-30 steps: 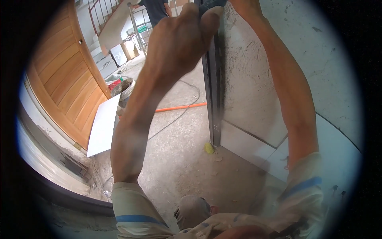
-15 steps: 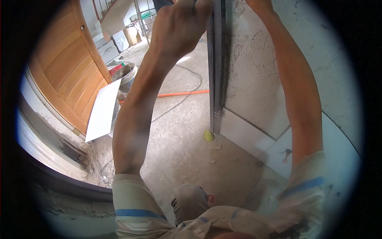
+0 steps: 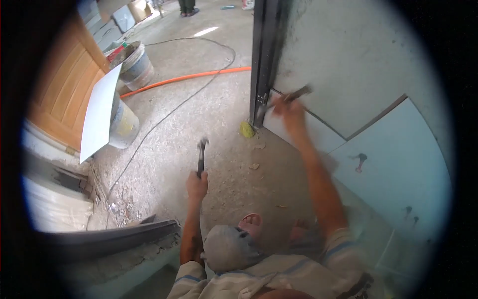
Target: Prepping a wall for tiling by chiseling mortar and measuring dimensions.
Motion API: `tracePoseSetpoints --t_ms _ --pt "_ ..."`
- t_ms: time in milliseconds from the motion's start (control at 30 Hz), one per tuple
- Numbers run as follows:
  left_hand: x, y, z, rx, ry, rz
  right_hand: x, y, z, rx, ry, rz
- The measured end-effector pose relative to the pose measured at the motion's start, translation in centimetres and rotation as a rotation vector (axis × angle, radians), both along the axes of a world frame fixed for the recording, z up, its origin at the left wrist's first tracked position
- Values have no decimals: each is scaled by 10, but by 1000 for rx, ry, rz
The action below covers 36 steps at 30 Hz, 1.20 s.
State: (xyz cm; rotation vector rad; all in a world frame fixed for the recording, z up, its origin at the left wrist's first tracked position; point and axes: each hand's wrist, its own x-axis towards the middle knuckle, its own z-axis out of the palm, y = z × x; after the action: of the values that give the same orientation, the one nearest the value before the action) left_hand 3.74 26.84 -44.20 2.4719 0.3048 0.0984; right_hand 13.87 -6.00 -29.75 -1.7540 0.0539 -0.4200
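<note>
The hammer (image 3: 201, 158) is left of the frame's middle, held in the left hand (image 3: 197, 186), whose fingers wrap the lower handle; its long axis runs almost straight up the frame, head uppermost and apart from everything else. The right hand (image 3: 289, 109), right of and above it, seems closed on a short dark tool (image 3: 300, 92) slanting toward the upper right. The tool lies up and to the right of the hammer head, well apart, and of the 2 hands the right is nearer the dark post (image 3: 264, 65). Whether hand or tool touches the post I cannot tell (both are smeared by motion), and the tool's kind and lower end are hard to make out.

A yellow-green lump (image 3: 247, 129) sits by the post's foot. White tile (image 3: 393, 149) covers the low wall at right, partly behind the right forearm. At upper left, an orange hose (image 3: 184, 78) runs between the post and 2 buckets (image 3: 137, 67), with a white board (image 3: 102, 114) hiding part of the nearer bucket; the door (image 3: 62, 87) and another person's legs (image 3: 187, 7) are cut off
</note>
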Motion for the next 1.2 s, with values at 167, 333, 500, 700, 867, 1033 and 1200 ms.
tracePoseSetpoints --t_ms 167,333,500,700,867,1033,1200 --pt "-63 23 -95 280 60 103 -95 63 -222 62 690 122" --pt "-65 -6 -104 99 18 -194 -152 130 -258 297 946 183" --pt "-64 -32 -132 202 -51 -266 -142 79 -255 -448 488 -357" --pt "-69 -29 -158 257 -64 -271 -93 -72 -114 -916 21 -994" --pt "-60 -29 -160 228 -47 -225 -73 -86 -114 -1126 97 -1024" --pt "-57 -29 -164 271 -74 -194 -25 -42 -126 -1108 178 -1013" --pt "-57 -29 -167 224 -65 -188 38 11 -125 -981 135 -911"
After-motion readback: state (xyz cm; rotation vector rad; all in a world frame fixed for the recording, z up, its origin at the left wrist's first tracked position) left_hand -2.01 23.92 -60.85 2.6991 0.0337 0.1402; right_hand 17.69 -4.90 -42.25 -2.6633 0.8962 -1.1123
